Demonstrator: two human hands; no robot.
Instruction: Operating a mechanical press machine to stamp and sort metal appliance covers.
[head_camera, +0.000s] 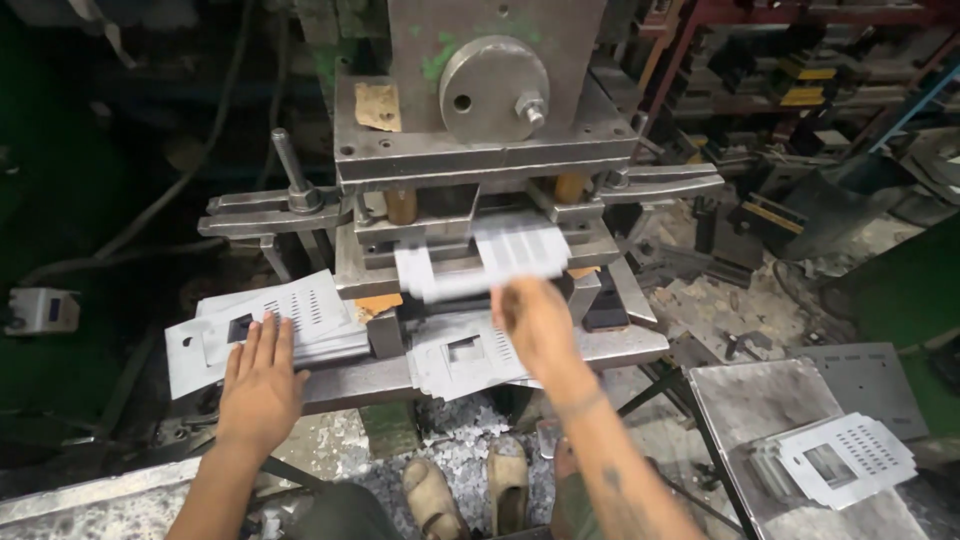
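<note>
Holding punched sheet (490, 262) (blurred) at press (480, 150), right hand (535, 320), left hand (262, 385) flat on stack (290, 320)

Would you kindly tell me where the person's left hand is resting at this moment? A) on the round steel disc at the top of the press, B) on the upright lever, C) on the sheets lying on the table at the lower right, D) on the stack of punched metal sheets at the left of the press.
D: the left hand lies flat, fingers spread, on the stack of punched metal sheets left of the press, while the right hand holds a blurred sheet at the die.
</note>
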